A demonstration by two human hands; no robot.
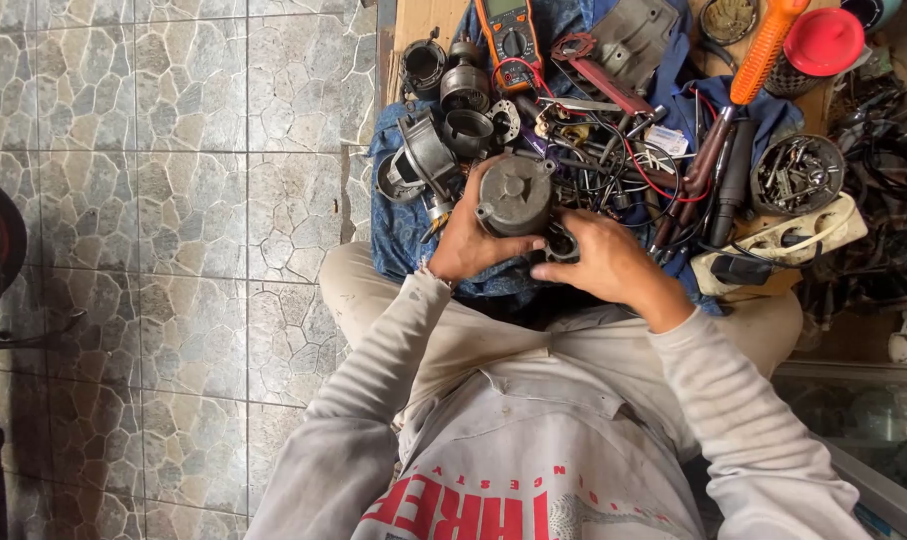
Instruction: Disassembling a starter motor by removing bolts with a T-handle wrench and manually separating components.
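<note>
Head view: looking straight down at a seated person in a pale grey sweatshirt, working over a blue cloth [399, 225] spread on a wooden bench.
Left hand [466, 243]: wrapping around the left side of a round grey metal motor housing [514, 195], thumb and fingers closing on it so the part is being gripped firmly.
Right hand [602, 262]: curling its fingers around a small dark ring-shaped part [562, 243] just below the housing; the fingertips are pinching it, though how tightly cannot be told.
Housing position: sitting between both hands at the near edge of the blue cloth, touching the dark ring.
Beside the left hand: several grey cylindrical metal casings [444, 130] are lying just past the housing.
Further back: an orange multimeter [509, 40] is resting on the cloth, red and black wires [624, 150] tangling beside it.
Right side: an orange-handled screwdriver [759, 55], a red round lid [824, 42], a round tin of screws [797, 175] and a cream power strip [789, 240] are lying near the right hand.
Floor: grey stone-pattern tiles [174, 200] are filling the left.
</note>
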